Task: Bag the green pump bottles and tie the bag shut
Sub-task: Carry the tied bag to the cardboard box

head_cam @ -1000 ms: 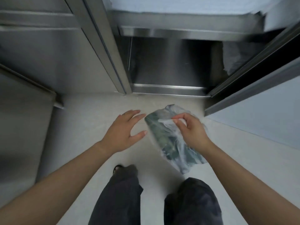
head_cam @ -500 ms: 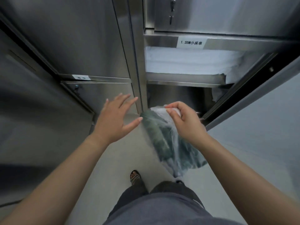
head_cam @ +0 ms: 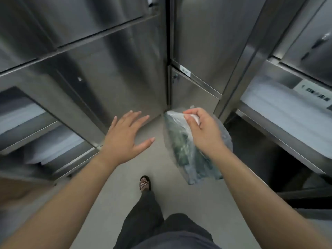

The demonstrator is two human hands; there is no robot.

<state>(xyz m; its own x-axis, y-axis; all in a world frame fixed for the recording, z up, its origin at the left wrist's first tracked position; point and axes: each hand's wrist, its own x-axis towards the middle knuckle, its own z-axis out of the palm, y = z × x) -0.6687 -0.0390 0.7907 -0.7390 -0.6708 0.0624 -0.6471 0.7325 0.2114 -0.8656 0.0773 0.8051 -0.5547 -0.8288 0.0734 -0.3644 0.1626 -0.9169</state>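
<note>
The right hand (head_cam: 203,131) pinches the gathered top of a thin, clear plastic bag (head_cam: 180,121) between thumb and fingertips, and the bag hangs below that grip, sagging toward the person's right forearm. Through the film, dark green bottles (head_cam: 185,150) show as a blurred cluster in the lower part of the bag, beneath and just left of the gripping fingers; how many there are cannot be told. The left hand (head_cam: 125,139) is held flat with its fingers spread wide and holds nothing, apart from the bag and to the left of the grip. Beyond both hands stand brushed stainless-steel cabinet doors (head_cam: 115,69). To the right of the grip an open steel shelf holds folded white linen (head_cam: 280,108). Below the hands a foot in a dark woven sandal (head_cam: 144,182) stands on the pale grey floor (head_cam: 111,194).
</note>
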